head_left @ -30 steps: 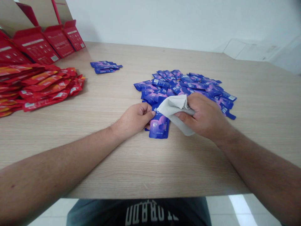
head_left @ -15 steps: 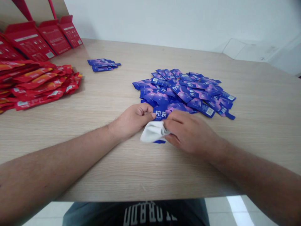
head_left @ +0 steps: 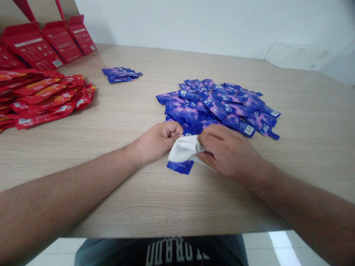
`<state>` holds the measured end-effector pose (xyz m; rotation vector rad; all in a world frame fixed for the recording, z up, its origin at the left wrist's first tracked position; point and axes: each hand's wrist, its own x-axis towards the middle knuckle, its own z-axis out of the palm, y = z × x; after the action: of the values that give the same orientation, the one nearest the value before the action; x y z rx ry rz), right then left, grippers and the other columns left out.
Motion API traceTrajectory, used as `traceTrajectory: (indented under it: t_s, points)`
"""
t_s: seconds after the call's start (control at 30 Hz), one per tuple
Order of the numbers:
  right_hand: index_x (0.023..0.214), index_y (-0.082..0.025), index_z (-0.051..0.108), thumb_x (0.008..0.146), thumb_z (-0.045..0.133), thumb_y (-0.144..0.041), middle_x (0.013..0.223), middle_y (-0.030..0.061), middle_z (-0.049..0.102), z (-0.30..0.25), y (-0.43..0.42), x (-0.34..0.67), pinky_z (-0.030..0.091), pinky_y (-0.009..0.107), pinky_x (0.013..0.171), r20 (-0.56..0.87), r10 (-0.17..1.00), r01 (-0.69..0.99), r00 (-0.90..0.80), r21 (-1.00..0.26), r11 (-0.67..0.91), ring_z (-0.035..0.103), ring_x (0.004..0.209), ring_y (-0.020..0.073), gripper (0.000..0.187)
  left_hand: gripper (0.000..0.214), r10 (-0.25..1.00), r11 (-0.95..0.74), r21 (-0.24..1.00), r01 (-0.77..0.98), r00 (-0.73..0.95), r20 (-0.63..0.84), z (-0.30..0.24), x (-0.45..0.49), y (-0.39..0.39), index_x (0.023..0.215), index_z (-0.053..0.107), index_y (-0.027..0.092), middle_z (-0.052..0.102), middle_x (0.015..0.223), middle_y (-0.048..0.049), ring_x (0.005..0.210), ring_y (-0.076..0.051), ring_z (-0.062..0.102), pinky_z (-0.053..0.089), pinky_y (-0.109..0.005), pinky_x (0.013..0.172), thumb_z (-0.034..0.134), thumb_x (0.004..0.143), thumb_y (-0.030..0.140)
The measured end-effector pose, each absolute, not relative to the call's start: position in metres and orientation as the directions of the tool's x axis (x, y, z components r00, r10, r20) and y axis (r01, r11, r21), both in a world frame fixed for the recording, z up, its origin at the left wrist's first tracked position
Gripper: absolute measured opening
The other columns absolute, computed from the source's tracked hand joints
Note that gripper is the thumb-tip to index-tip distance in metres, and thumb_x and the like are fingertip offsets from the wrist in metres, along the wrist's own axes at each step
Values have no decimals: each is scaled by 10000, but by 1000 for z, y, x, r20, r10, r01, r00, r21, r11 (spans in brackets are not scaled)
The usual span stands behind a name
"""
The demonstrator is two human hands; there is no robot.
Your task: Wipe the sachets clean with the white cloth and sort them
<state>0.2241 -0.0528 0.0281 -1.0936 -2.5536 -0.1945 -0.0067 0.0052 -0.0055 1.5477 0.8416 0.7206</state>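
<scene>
My left hand (head_left: 159, 142) is closed on the upper left edge of a blue and purple sachet (head_left: 180, 167), in front of a heap of similar sachets (head_left: 222, 101). My right hand (head_left: 231, 151) grips a bunched white cloth (head_left: 184, 148) over the middle of that sachet. The cloth hides most of the sachet's face; its bottom end shows below, and a strip shows above between my hands. The right fingertips are partly tucked into the cloth's folds.
Several blue sachets (head_left: 121, 75) lie in a small stack at the back left. A pile of red and orange packets (head_left: 47, 98) spreads along the left side, with red printed boxes (head_left: 33, 46) behind it. The white wall (head_left: 177, 26) borders the table's far edge.
My right hand has moved the white cloth slightly up and to the right. More of the sachet's lower end shows now, and its printed characters are mostly covered. My left hand stays nearly still.
</scene>
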Motion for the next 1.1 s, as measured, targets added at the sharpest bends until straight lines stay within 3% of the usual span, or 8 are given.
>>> traceTrajectory:
  t_s: [0.1, 0.27, 0.47, 0.63, 0.8, 1.0, 1.1]
  points:
    - [972, -181, 619, 995, 604, -347, 962, 93, 628, 28, -49, 227, 476, 372, 798, 455, 727, 798, -513, -59, 600, 589, 905, 249, 168, 207, 830, -67, 993, 93, 558, 3, -6, -6, 5, 831, 572, 174, 581, 685, 30, 565, -81, 474, 347, -213, 534, 732, 853, 302]
    - [1004, -195, 637, 983, 607, -290, 980, 74, 621, 27, -53, 223, 468, 368, 810, 364, 601, 642, -711, -11, 767, 585, 921, 248, 103, 233, 842, -89, 990, 114, 539, 13, -5, -7, 4, 806, 557, 177, 506, 632, 49, 539, -77, 427, 300, -205, 512, 707, 877, 341]
    - [950, -175, 615, 991, 615, -385, 956, 91, 619, 29, -43, 233, 460, 361, 770, 457, 735, 808, -501, -56, 586, 587, 894, 247, 214, 218, 837, -128, 984, 124, 546, 40, -4, -6, 3, 821, 580, 165, 560, 696, 28, 589, -85, 455, 336, -213, 551, 731, 855, 318]
    - [983, -195, 628, 980, 621, -310, 978, 70, 626, 28, -50, 227, 462, 349, 784, 362, 605, 645, -710, -11, 764, 594, 914, 237, 116, 215, 842, -92, 990, 103, 540, 22, -4, -6, 2, 810, 555, 177, 530, 639, 40, 548, -85, 436, 298, -211, 518, 694, 881, 326]
    - [969, -180, 618, 993, 609, -345, 959, 85, 622, 29, -46, 232, 468, 355, 780, 450, 718, 786, -531, -56, 616, 595, 896, 240, 167, 203, 839, -98, 991, 87, 543, 35, -5, -6, 3, 820, 572, 171, 568, 684, 27, 576, -84, 459, 327, -216, 541, 721, 864, 302]
    - [991, -195, 644, 989, 604, -318, 978, 73, 634, 27, -51, 226, 468, 363, 803, 357, 600, 637, -716, -18, 771, 592, 916, 242, 130, 223, 847, -87, 992, 92, 531, 25, -4, -5, 2, 803, 553, 181, 511, 621, 48, 530, -79, 413, 287, -212, 510, 700, 878, 330]
    - [986, -179, 638, 1000, 594, -352, 965, 81, 627, 28, -47, 230, 467, 366, 792, 412, 678, 730, -609, -43, 682, 595, 905, 246, 178, 218, 846, -75, 994, 79, 533, 21, -4, -5, 1, 812, 553, 179, 523, 641, 45, 543, -80, 423, 301, -213, 519, 710, 872, 320]
